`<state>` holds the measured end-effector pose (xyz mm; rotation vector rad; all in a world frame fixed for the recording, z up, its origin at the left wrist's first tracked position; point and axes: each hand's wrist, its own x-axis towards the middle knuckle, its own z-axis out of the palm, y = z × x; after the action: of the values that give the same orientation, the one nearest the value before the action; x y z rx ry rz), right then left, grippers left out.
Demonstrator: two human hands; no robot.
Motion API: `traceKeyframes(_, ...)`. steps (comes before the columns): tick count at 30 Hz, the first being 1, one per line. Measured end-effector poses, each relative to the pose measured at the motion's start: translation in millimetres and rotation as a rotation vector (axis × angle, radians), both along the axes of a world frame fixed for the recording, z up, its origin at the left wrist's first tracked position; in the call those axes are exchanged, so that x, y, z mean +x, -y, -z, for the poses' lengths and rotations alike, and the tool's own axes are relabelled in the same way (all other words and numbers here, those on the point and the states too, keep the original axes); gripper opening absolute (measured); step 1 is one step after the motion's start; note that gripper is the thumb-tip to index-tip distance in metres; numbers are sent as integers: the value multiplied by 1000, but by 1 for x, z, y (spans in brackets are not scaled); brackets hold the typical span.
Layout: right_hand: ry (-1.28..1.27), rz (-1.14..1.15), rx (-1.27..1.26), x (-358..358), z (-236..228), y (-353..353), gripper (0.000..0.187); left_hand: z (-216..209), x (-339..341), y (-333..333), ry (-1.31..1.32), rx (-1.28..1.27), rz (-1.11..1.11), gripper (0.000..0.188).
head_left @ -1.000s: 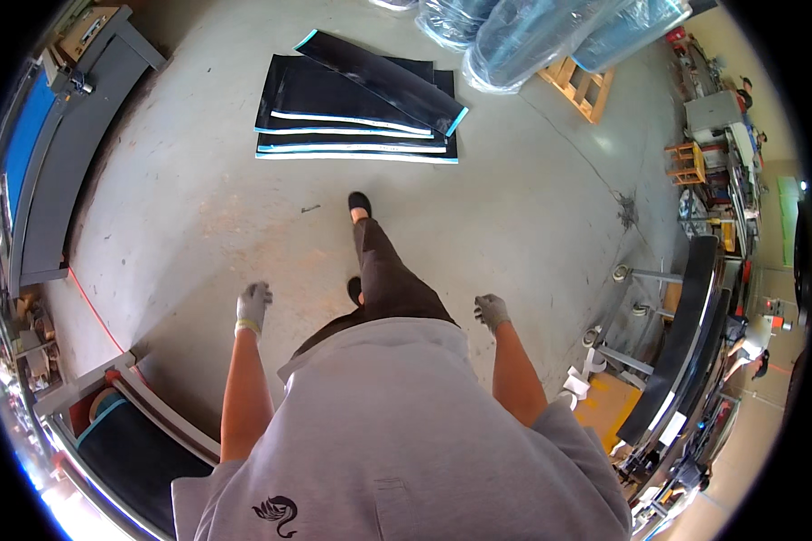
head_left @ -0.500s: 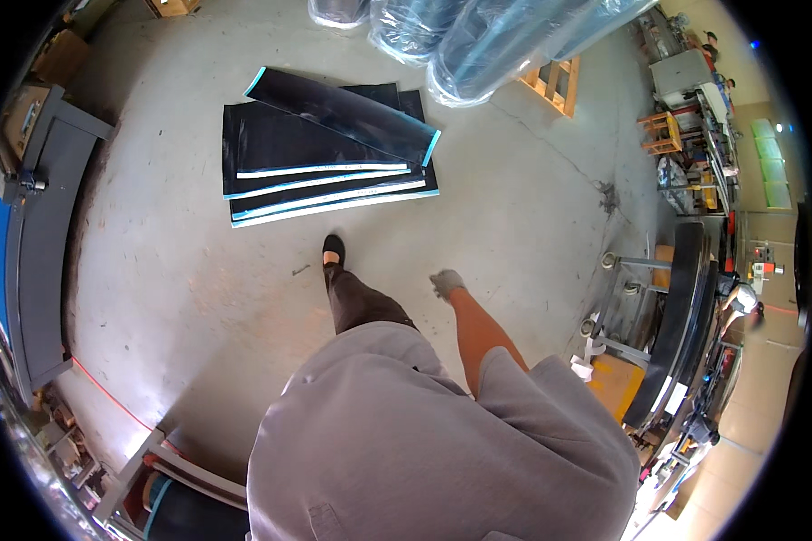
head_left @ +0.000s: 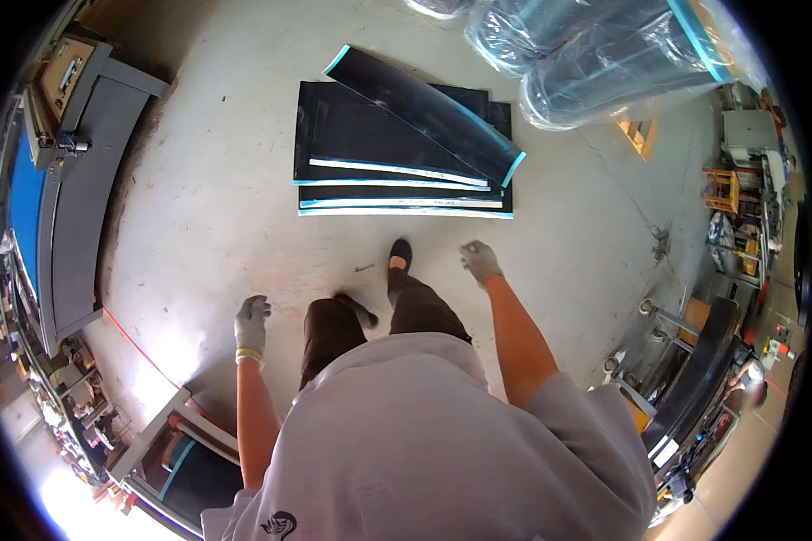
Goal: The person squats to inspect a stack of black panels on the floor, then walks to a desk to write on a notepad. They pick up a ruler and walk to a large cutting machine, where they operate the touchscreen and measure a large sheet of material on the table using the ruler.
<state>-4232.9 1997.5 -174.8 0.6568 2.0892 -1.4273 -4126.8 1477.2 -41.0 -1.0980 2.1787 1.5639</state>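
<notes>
Fingers of the right hand (head_left: 482,261) are bent loosely and a little apart, and those of the left hand (head_left: 252,328) curl in much the same easy way (both hands are in pale grey gloves). Each hand hangs over the concrete floor (head_left: 198,216) at its own side of the body, the right one farther forward and nearer the stack of black sheets (head_left: 334,126).

That stack lies flat on the floor ahead of the feet, its layers unevenly lined up, with white and light-blue strips along the near edges. Across the top, at a slant, rests a narrower black piece (head_left: 424,108) with a blue band at each end.

One black shoe (head_left: 401,256) is set forward toward the sheets; the other shoe (head_left: 361,311) is behind it and blurred. Just beside them lies a small thin object (head_left: 364,268), too small to make out.

Beyond the stack, to the right, stand big rolls in clear plastic (head_left: 613,81), near a wooden pallet (head_left: 639,138). To the left is a long grey cabinet (head_left: 99,198).
</notes>
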Motion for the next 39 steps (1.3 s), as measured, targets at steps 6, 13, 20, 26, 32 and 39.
traceKeyframes(6,429,247,214,76,-9,-13,28,45,-37,65,162,60,68,28)
traceKeyframes(13,361,679,177,109,-21,102,25,110,-103,195,284,96,305,30)
traceKeyframes(20,268,172,152,61,2,307,31,117,-191,343,269,153,216,24)
traceKeyframes(26,83,84,276,-25,-74,389,32,131,-179,414,331,174,156,20)
traceKeyframes(32,151,368,142,12,-79,380,28,146,-142,418,432,200,227,20)
traceKeyframes(39,424,491,132,119,-20,355,30,128,-136,404,346,172,264,18)
